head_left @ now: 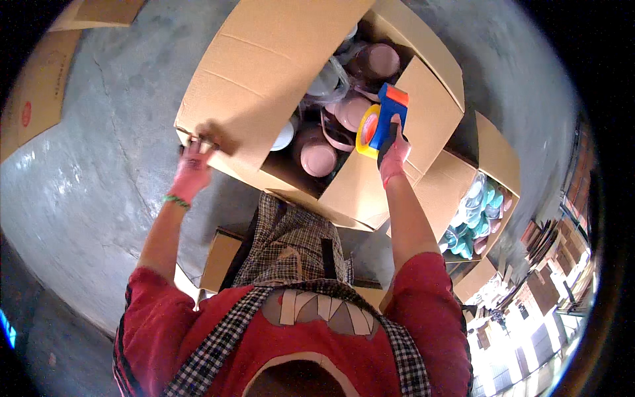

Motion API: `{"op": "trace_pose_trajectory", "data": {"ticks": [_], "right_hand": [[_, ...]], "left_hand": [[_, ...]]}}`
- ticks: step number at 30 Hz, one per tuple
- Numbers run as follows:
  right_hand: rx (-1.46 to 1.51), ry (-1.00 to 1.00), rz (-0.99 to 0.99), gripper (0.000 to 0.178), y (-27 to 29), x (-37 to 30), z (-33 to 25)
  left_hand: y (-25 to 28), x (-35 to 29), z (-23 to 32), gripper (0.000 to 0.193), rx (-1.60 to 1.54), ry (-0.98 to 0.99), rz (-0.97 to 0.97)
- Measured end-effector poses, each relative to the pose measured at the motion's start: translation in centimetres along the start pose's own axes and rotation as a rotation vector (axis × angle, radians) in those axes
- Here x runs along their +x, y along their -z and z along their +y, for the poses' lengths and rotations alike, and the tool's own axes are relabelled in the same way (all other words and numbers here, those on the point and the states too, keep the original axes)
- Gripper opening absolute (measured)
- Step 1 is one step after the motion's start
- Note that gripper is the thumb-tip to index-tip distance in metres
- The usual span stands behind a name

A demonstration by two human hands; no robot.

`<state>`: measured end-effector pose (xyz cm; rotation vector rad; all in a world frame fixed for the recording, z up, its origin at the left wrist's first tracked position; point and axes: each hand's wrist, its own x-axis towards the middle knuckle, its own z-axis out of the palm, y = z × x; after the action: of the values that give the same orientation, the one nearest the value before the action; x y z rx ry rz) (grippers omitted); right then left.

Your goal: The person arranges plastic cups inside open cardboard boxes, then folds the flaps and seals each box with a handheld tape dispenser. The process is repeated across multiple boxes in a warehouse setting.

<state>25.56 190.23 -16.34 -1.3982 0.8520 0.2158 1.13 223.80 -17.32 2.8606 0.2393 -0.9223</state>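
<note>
A large open cardboard box (264, 73) stands before me, its wide left flap spread beside the opening. Inside lie several pink rounded containers (319, 159), some in clear plastic bags (329, 83), and a white round lid (283, 137) is partly covered by the flap. My right hand (395, 151), in a pink glove with dark fingers, is closed around a blue tape dispenser (393, 112) with an orange end and a yellow roll, held above the right flap (370, 178). My gloved left hand (193, 169) touches the left flap's near corner, fingers spread and slightly blurred.
A second open box (499, 155) at the right holds several teal, clear and pink wrapped items (477, 212). More cardboard (40, 99) lies at the far left on the grey concrete floor (132, 99). Another small box (221, 258) is by my legs. Stacked cardboard (562, 245) stands farther right.
</note>
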Motion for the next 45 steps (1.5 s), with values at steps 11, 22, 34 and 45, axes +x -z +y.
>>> {"op": "trace_pose_trajectory", "data": {"ticks": [11,22,34,45], "right_hand": [[0.125,0.158,0.117,0.040,4.7,-3.3,3.5],[0.030,0.040,0.142,0.045,7.7,-3.5,3.3],[0.065,-0.155,-0.232,0.038,7.7,1.5,-1.6],[0.226,0.068,-0.097,0.049,8.6,13.0,-15.1]], "left_hand": [[-6.9,5.1,-7.9,0.046,-1.727,0.492,0.366],[7.6,-6.7,-11.1,0.067,-1.625,0.633,-0.086],[7.6,-8.0,12.1,0.069,-1.808,-0.193,0.173],[4.3,15.0,34.0,0.100,-0.469,0.563,0.320]]}}
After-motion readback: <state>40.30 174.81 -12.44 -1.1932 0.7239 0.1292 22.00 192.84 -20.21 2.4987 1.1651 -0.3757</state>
